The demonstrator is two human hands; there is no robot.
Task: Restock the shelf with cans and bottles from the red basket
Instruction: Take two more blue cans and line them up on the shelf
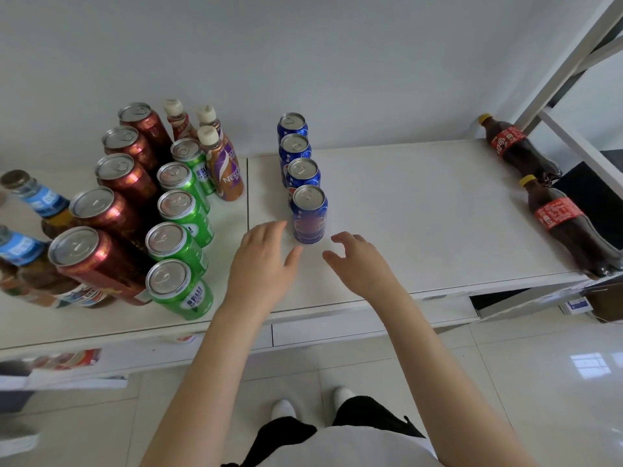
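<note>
A row of several blue cans runs front to back on the white shelf point(421, 210); the nearest blue can point(309, 215) stands upright at its front end. My left hand point(263, 261) hovers just left of and below that can, fingers spread, holding nothing. On the can's other side my right hand point(360, 261) has its fingers curled apart, also empty. Neither hand touches the can. The red basket is not in view.
Left of the blue row stand a line of green cans point(178, 251), a line of red cans point(108, 210), small coffee bottles point(224, 170) and blue-labelled bottles point(37, 203). Two cola bottles point(559, 217) stand at the shelf's right end, beside the shelf frame point(573, 52).
</note>
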